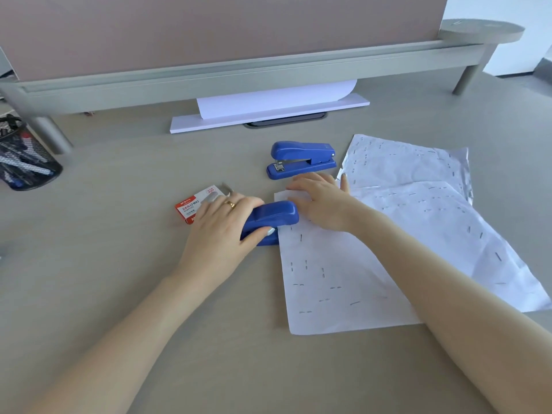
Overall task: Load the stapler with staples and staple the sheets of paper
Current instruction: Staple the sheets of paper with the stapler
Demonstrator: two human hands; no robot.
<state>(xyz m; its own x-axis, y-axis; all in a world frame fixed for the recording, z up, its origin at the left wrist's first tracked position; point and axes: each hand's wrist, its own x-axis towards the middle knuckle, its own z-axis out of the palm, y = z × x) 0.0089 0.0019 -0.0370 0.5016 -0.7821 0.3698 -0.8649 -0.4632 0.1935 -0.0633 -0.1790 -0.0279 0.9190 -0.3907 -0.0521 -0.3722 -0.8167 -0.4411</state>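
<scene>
An office — a desk [119, 294] with partition screen [209, 25], mesh pen holder [24, 156], spare paper stack [268, 112].

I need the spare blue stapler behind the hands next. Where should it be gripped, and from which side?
Grip the spare stapler across its long top arm, coming from above. It sits upright and free on the desk, mouth pointing left; the right hand and sheets crowd its near side, so probably avoid a frontal approach.
</scene>
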